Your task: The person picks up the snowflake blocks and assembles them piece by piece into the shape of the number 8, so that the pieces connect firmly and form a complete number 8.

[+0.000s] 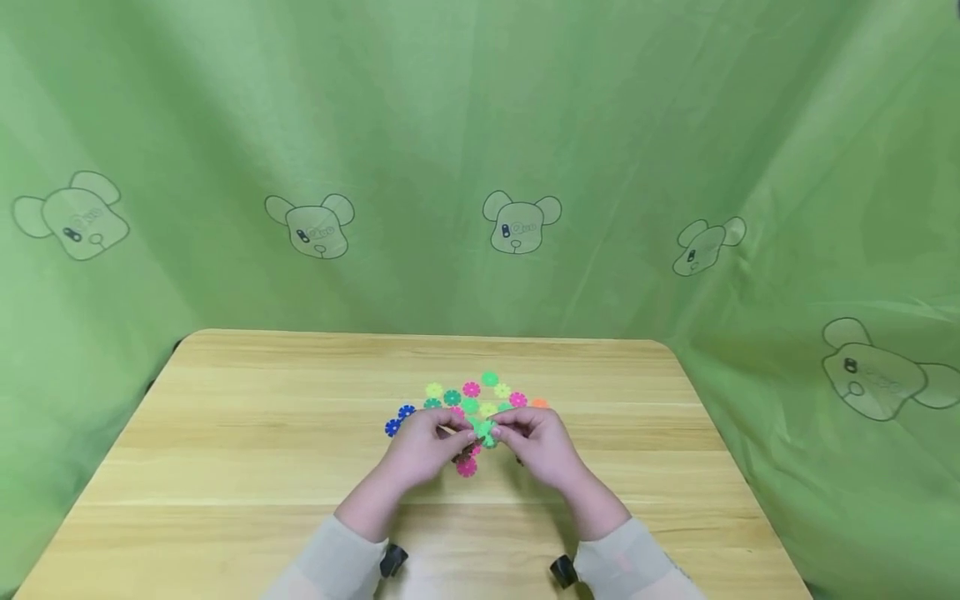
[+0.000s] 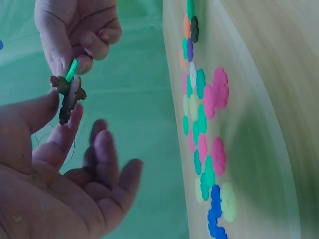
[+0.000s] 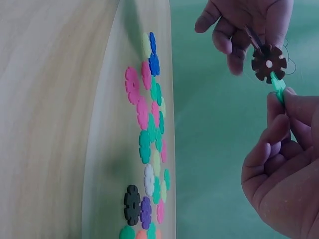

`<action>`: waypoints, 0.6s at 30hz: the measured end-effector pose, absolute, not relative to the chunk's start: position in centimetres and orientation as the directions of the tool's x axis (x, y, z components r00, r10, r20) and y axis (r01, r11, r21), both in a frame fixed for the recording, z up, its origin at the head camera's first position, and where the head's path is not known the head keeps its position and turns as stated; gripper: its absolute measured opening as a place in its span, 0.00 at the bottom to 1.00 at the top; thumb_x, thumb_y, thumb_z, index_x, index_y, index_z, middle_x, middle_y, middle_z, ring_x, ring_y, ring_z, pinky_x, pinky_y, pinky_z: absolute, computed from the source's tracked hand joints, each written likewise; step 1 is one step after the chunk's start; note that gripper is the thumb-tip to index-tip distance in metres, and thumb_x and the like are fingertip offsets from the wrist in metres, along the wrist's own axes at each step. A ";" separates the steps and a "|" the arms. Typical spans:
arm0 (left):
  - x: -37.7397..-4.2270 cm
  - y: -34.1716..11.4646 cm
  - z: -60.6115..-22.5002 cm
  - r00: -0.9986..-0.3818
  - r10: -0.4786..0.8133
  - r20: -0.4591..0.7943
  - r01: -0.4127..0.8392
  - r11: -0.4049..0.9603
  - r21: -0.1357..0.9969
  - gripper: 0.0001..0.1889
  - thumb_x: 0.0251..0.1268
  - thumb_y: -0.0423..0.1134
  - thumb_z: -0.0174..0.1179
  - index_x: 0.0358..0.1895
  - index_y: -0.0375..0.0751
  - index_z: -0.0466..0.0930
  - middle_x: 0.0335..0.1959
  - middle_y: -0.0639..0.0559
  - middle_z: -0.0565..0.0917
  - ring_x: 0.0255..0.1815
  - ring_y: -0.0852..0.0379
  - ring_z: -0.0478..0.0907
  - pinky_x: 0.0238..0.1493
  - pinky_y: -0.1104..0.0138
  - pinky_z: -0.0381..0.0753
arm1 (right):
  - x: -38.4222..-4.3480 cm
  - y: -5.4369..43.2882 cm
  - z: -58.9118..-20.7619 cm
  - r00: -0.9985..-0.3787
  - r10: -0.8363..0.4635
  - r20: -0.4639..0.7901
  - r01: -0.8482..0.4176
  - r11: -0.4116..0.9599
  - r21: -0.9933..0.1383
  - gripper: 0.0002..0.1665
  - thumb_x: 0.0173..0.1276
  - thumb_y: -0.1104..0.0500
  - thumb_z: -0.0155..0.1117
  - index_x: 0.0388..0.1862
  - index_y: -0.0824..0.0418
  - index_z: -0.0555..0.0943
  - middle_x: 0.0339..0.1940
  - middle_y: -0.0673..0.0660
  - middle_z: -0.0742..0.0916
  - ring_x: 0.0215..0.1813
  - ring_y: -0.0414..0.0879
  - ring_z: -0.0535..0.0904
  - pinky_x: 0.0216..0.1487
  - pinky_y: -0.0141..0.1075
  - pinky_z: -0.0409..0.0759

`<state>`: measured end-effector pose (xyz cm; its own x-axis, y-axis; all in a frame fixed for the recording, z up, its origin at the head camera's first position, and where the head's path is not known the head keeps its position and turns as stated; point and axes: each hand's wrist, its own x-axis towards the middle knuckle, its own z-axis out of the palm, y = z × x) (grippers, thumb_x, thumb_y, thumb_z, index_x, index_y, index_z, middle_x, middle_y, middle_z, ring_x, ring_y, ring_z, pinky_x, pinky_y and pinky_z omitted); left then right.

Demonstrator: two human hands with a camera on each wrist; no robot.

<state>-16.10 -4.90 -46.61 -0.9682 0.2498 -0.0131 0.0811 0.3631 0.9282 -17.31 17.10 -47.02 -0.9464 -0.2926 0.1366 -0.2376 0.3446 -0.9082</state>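
Between my two hands is a small cluster of notched plastic snowflake discs fitted together. My left hand (image 1: 423,446) pinches its brown discs (image 3: 269,63) between thumb and index finger, the other fingers spread loosely. From the other side my right hand (image 1: 540,442) pinches a bright green disc (image 3: 278,85) with thumb and fingertip. The green disc's edge meets the brown disc's rim in the right wrist view. In the left wrist view the brown discs (image 2: 70,97) stand at angles to each other. Both hands are raised above the wooden table (image 1: 262,417).
Loose snowflake discs lie spread beyond and under the hands: blue ones (image 1: 406,412) at left, a pink one (image 1: 467,468) nearest me, an orange one (image 1: 540,404) at right. A black disc (image 3: 132,205) and a purple one (image 3: 145,212) lie among them. Green curtain (image 1: 420,167) surrounds the table.
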 end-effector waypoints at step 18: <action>-16.4 -4.3 -46.5 -0.961 0.278 -0.011 0.062 0.253 0.965 0.08 0.72 0.32 0.67 0.48 0.33 0.88 0.32 0.51 0.87 0.27 0.57 0.85 0.31 0.65 0.88 | -17.8 18.0 -46.9 -0.944 -0.289 0.160 -0.265 0.374 -0.889 0.06 0.73 0.68 0.70 0.45 0.71 0.88 0.35 0.59 0.91 0.31 0.41 0.83 0.31 0.31 0.83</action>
<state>-16.38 -4.31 -46.53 -0.9605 0.2780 -0.0112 0.0621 0.2534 0.9654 -17.76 17.96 -46.94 -0.9438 -0.2894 0.1595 -0.2649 0.3739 -0.8889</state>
